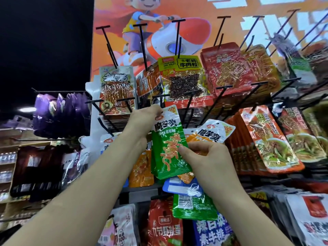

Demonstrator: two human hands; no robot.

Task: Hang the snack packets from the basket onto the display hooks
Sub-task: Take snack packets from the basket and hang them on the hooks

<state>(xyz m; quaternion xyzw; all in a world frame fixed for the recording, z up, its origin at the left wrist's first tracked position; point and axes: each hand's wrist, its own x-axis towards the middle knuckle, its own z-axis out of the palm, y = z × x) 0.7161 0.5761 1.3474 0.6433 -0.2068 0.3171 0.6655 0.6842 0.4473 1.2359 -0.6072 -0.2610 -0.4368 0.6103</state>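
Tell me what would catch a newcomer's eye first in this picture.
Dead centre, a bright green packet is pinched at its top by the left hand, while the right hand grips a fan of more packets beside it. Above looms an orange cartoon poster behind rows of black hooks.

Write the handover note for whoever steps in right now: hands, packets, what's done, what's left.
Left hand: pinches the white top of the green plastic snack packet, held up just below a black wire display hook. Whether the packet is on the hook cannot be told.
Right hand: thumb on the same packet's lower part, fingers holding a fan of spare packets in orange, blue and green.
Done: many hooks above and to the right carry packets.
Left: seat the green packet, then hang the spares. The basket is not in view.
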